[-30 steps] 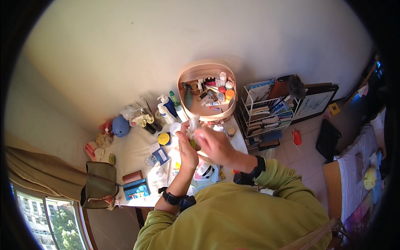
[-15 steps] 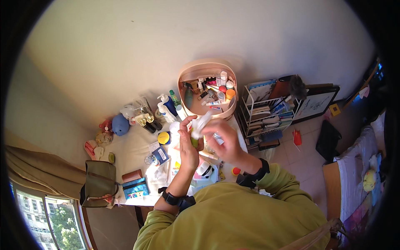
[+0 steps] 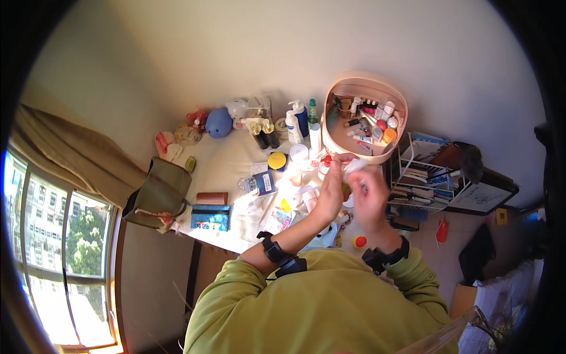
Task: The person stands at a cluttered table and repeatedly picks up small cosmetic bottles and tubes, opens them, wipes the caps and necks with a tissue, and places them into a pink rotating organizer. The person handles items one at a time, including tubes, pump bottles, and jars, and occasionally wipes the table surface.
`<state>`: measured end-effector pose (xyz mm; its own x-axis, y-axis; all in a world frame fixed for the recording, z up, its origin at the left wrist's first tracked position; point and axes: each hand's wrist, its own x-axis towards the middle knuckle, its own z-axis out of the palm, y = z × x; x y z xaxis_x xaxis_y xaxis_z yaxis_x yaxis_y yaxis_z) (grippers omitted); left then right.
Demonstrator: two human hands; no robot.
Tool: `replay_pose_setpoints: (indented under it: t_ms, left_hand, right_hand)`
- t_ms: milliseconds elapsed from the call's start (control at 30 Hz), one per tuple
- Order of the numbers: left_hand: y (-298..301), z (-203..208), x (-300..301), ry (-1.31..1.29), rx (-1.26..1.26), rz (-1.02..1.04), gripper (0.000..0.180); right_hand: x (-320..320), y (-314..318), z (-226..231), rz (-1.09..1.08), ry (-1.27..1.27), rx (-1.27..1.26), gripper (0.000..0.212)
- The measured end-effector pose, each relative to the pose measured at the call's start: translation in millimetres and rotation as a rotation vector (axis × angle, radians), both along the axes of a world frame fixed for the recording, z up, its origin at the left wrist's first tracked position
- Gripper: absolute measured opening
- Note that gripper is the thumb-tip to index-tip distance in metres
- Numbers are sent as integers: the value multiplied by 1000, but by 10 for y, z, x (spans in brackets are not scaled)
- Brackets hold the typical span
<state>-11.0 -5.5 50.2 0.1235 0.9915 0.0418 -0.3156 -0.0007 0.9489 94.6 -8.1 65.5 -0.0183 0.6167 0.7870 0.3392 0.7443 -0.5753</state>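
Observation:
My left hand (image 3: 331, 193) is raised over the table and closed round a small yellow-green object (image 3: 345, 187), mostly hidden by the fingers. Close against it, my right hand (image 3: 369, 197) is curled and blurred by motion. A thin white tissue-like piece (image 3: 355, 166) sticks up between the two hands, pinched in the right fingers. Behind the left fingertips stands a jar with a red top (image 3: 325, 160). Just beyond the hands is an oval pink box (image 3: 336, 141) holding small bottles, tubes and an orange-lidded jar (image 3: 389, 135).
Pump bottles (image 3: 293, 128), a yellow-lidded round jar (image 3: 277, 160) and a blue box (image 3: 263, 183) stand on the white table (image 3: 236, 162). A teal pouch (image 3: 210, 218), a brown case (image 3: 211, 198) and an olive bag (image 3: 159, 192) lie leftward. A white book rack (image 3: 424, 177) stands at right.
The view has swung left, so the table and box sit further right and more window shows. Both hands stay together with the white piece, the right one still moving.

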Motion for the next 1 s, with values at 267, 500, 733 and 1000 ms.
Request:
replay_pose_setpoints:
  t_ms: [267, 500, 733, 1000]
  left_hand:
    - [-96, -6, 49, -90, 18, -94, 53]
    - [-61, -77, -26, -189, -134, -209, 43]
    - [-161, -123, 66, -138, -20, -168, 32]
    - [-65, -31, -48, -114, 85, -46, 32]
  right_hand:
    - [202, 230, -297, -47, 217, -226, 5]
    - [220, -41, -290, 28, 120, -227, 15]
    - [238, 76, -287, -100, -57, -267, 9]
    - [156, -67, -473, -36, -3, -298, 7]
